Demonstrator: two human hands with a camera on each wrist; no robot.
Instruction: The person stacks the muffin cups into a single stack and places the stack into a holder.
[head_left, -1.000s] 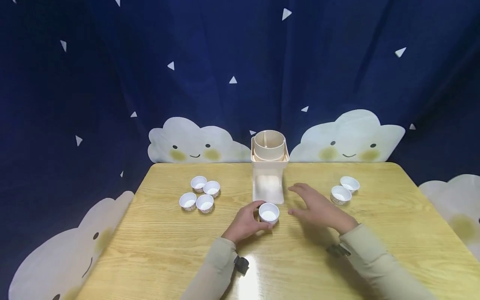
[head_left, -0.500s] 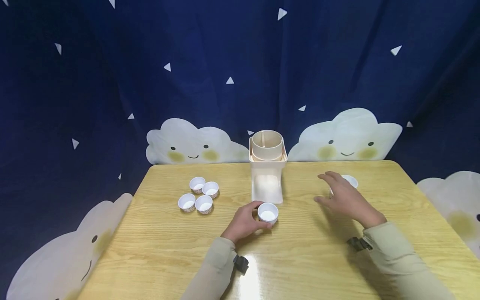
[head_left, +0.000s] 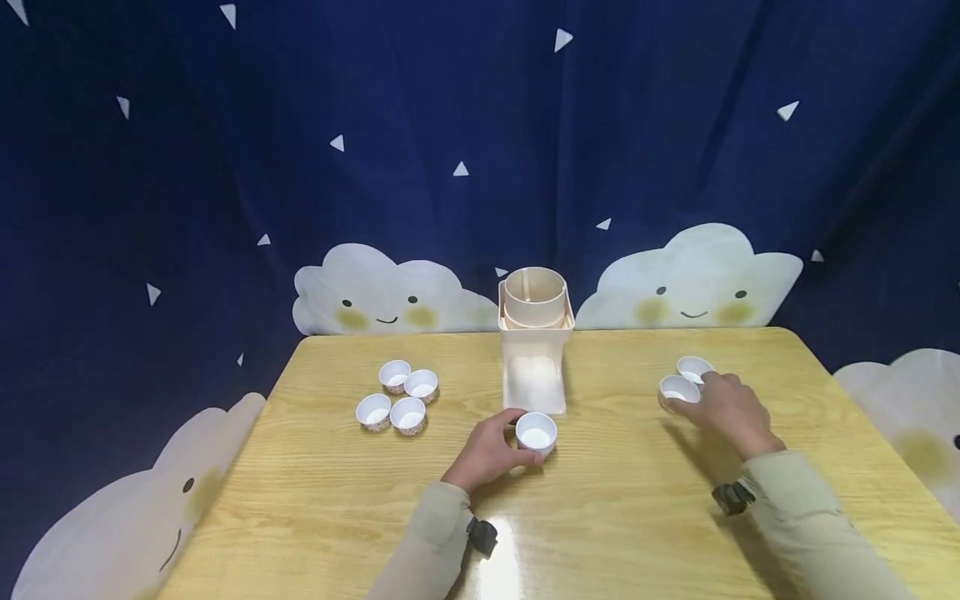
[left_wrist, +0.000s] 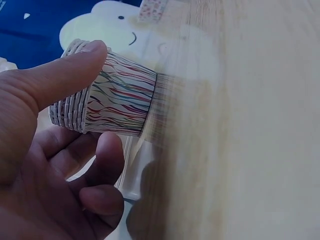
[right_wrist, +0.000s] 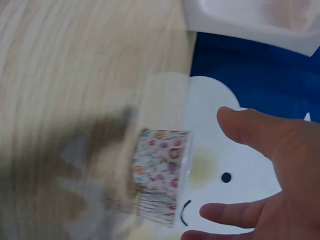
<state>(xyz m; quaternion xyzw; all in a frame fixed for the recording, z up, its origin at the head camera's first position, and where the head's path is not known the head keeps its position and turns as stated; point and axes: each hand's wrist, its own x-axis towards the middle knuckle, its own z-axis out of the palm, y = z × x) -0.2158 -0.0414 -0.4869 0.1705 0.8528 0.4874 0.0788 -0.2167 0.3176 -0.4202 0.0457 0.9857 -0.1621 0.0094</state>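
Observation:
In the head view my left hand grips a stack of paper baking cups at the table's middle. The left wrist view shows several nested rims under the thumb, and wavy coloured stripes on the outermost cup. At the right, my right hand is at two white-lined paper cups, a nearer one and a farther one. Its thumb and fingers are spread apart in the right wrist view, beside a floral-print cup and a line-patterned one. Whether they touch a cup is unclear.
A cream plastic holder with a round tube on top stands at the table's back middle, just beyond the held stack. Several more paper cups sit grouped at left. A dark blue curtain hangs behind the wooden table.
My right hand has moved right from beside the cream holder to the two cups on the right. The left hand has kept its grip on the stack in the same place.

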